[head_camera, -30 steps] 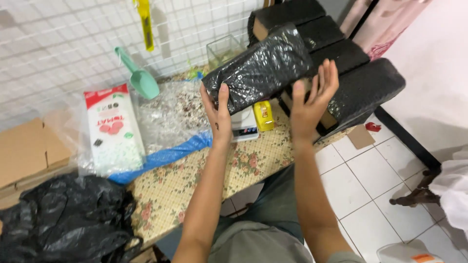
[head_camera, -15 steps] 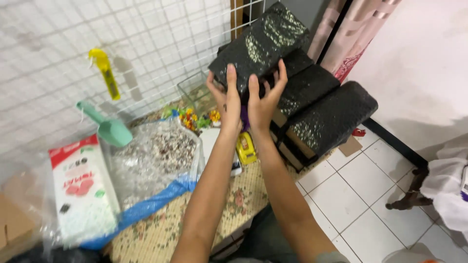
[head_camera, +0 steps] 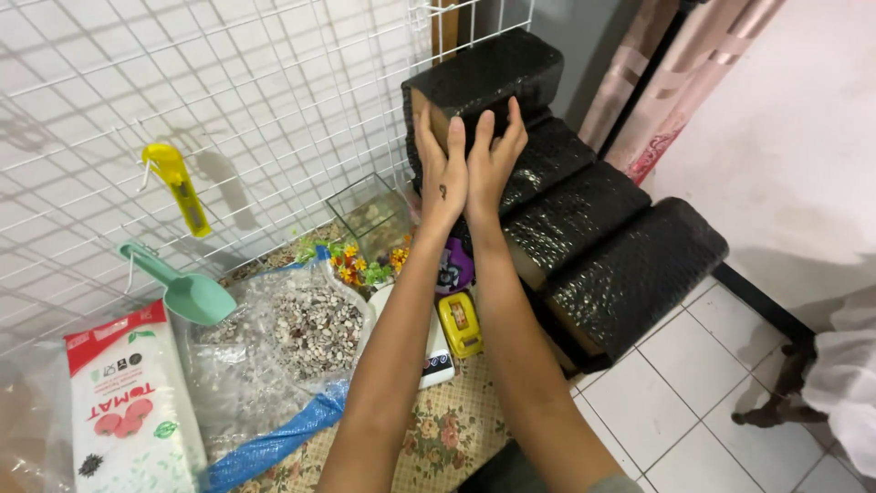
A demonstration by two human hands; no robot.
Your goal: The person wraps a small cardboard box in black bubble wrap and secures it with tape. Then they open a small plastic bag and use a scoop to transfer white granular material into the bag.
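Both my hands press flat against the front end of a block wrapped in black bubble wrap (head_camera: 497,73), which lies on top of a stepped stack of similar black-wrapped blocks (head_camera: 584,219). My left hand (head_camera: 442,169) is on the block's left part, with brown cardboard showing beside its fingers. My right hand (head_camera: 495,151) lies next to it, fingers stretched upward. Neither hand grips the block; the palms rest against it.
A white wire grid (head_camera: 228,100) stands behind, with a yellow cutter (head_camera: 178,187) and a green scoop (head_camera: 187,290) hanging on it. On the floral mat (head_camera: 438,434) lie a clear bag of pebbles (head_camera: 301,329), a white-and-red bag (head_camera: 128,411), a small glass tank (head_camera: 374,215) and a yellow tape measure (head_camera: 459,324).
My hands carried the black-wrapped block up and away from me and set it on top of the stack. They now push flat on its end instead of holding its sides.
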